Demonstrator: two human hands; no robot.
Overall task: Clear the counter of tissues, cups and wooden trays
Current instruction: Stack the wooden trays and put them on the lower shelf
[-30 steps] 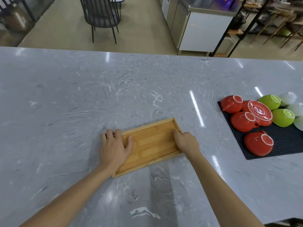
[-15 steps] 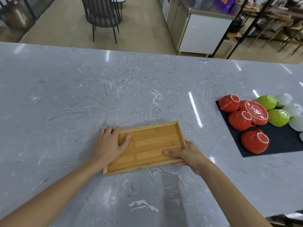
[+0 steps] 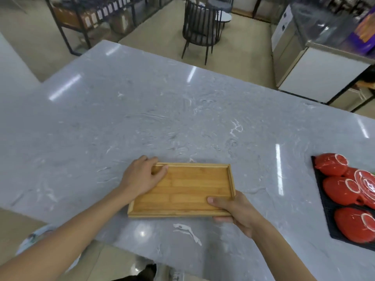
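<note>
A shallow wooden tray (image 3: 186,187) with a raised rim lies near the front edge of the grey marble counter (image 3: 142,118), with nothing in it. My left hand (image 3: 141,177) holds the tray's far left corner, thumb inside the rim. My right hand (image 3: 237,211) grips the near right corner, thumb on top and fingers underneath. Several red cups (image 3: 336,189) stand upside down on a black mat (image 3: 324,207) at the right edge of view.
A red saucer (image 3: 365,182) leans on the red cups. The counter's near edge runs just below the tray, with floor and my shoe beneath. Beyond the far edge stand a dark chair (image 3: 203,29), shelving and a steel cabinet (image 3: 316,63).
My right hand went from the tray's far right corner to its near right corner and gripped it. The tray turned roughly square to me, and my view swung left.
</note>
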